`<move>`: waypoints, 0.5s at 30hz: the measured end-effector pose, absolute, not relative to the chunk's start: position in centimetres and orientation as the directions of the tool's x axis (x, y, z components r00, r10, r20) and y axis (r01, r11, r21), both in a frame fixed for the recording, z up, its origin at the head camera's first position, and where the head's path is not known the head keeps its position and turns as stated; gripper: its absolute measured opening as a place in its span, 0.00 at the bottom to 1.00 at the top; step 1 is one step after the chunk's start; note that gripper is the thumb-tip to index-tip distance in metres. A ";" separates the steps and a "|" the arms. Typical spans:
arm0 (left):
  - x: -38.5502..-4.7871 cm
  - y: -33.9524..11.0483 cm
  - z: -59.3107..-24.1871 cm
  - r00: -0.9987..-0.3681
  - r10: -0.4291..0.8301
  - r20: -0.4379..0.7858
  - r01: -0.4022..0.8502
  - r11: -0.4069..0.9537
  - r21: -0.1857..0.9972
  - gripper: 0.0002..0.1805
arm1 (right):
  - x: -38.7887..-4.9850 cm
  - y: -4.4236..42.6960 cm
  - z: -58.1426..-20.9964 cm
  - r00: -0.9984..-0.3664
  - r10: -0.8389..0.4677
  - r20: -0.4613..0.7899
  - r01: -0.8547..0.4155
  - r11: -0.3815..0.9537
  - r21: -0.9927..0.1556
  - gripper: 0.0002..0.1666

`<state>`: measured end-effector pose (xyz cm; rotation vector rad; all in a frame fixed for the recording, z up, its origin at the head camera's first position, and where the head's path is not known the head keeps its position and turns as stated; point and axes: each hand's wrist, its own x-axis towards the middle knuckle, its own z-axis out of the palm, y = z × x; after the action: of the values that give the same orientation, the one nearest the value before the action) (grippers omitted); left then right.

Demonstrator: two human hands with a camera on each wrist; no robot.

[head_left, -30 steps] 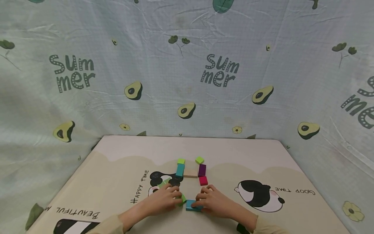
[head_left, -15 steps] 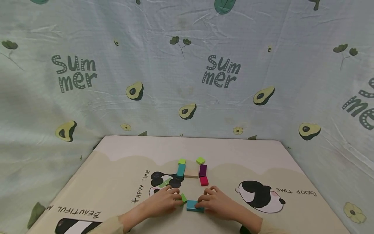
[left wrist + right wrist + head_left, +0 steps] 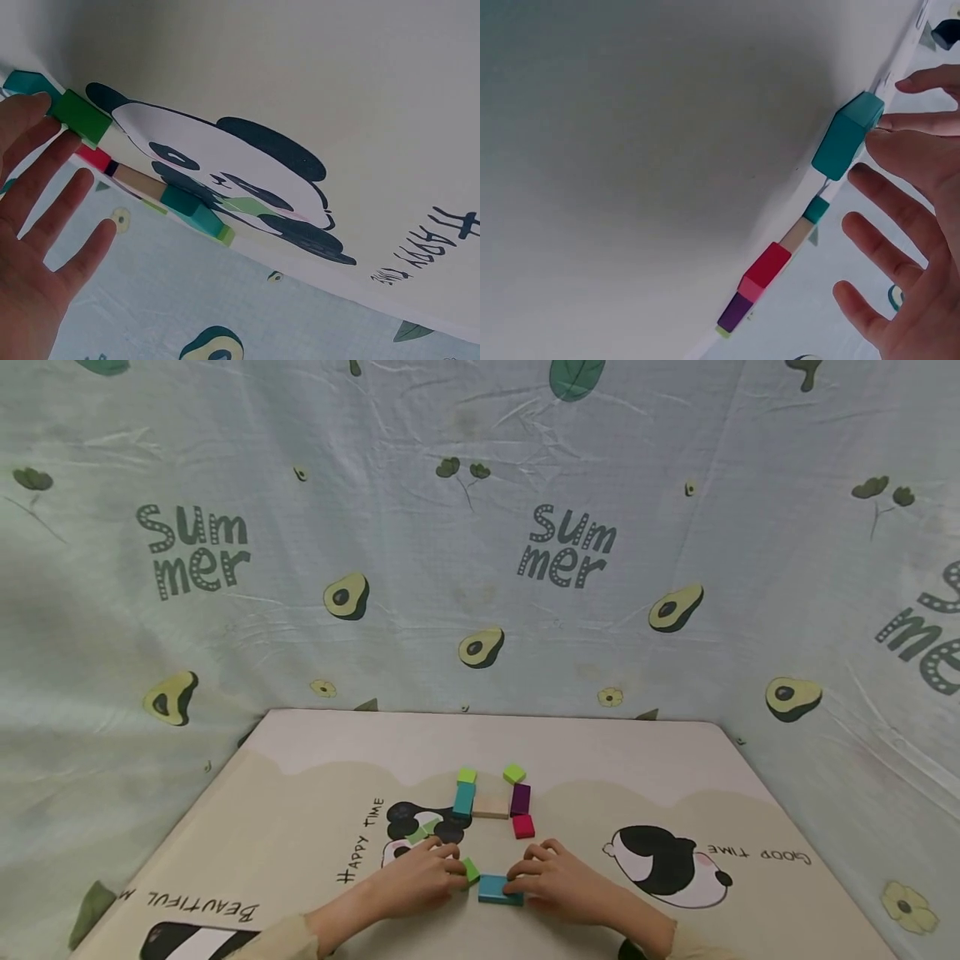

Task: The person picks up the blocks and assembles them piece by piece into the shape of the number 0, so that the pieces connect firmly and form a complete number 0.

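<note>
A blue-teal block (image 3: pixel 500 890) lies near the front of the table. My right hand (image 3: pixel 564 883) is at its right end, thumb tip against or very near it. In the right wrist view the other fingers (image 3: pixel 885 251) are spread. Just left of that block sits a green block (image 3: pixel 470 870). My left hand (image 3: pixel 422 874) is beside it, with thumb and fingertips at its edge; contact is partly hidden. In the left wrist view the fingers (image 3: pixel 64 206) reach out fairly straight next to the green block (image 3: pixel 84 118).
Farther back, a teal block (image 3: pixel 463 799), a wooden block (image 3: pixel 491 807), a purple block (image 3: pixel 521 799) and a red block (image 3: pixel 523 827) form a row. Lime blocks (image 3: pixel 467 775) (image 3: pixel 513 773) stand behind its ends. A printed cloth (image 3: pixel 405 652) hangs beyond the table.
My right hand has slid slightly to the right, uncovering more of the blue-teal block's top. The left hand and the blocks look the same; the camera view has shifted a little.
</note>
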<state>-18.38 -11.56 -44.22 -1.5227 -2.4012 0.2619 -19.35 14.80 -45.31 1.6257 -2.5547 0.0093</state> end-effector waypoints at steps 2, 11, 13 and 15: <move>-18.3 -11.5 -44.3 -0.398 0.906 0.143 0.853 0.423 -0.307 0.13 | -19.5 14.9 -45.5 -0.427 -0.898 0.109 -0.899 0.434 0.050 0.20; -18.1 -11.5 -44.2 -0.408 0.902 0.141 0.848 0.432 -0.307 0.13 | -21.0 15.4 -44.9 -0.495 -0.860 0.127 -0.854 0.508 0.111 0.20; -18.1 -11.4 -44.2 -0.412 0.901 0.138 0.849 0.434 -0.301 0.13 | -21.4 15.5 -44.7 -0.506 -0.854 0.124 -0.844 0.519 0.135 0.20; -18.1 -11.4 -44.2 -0.413 0.900 0.137 0.849 0.435 -0.299 0.13 | -21.7 15.6 -44.6 -0.513 -0.848 0.132 -0.836 0.528 0.149 0.21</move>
<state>-18.13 -11.43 -44.21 -1.5125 -2.4147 0.2650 -21.70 15.62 -44.60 1.4368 -2.5774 -0.0985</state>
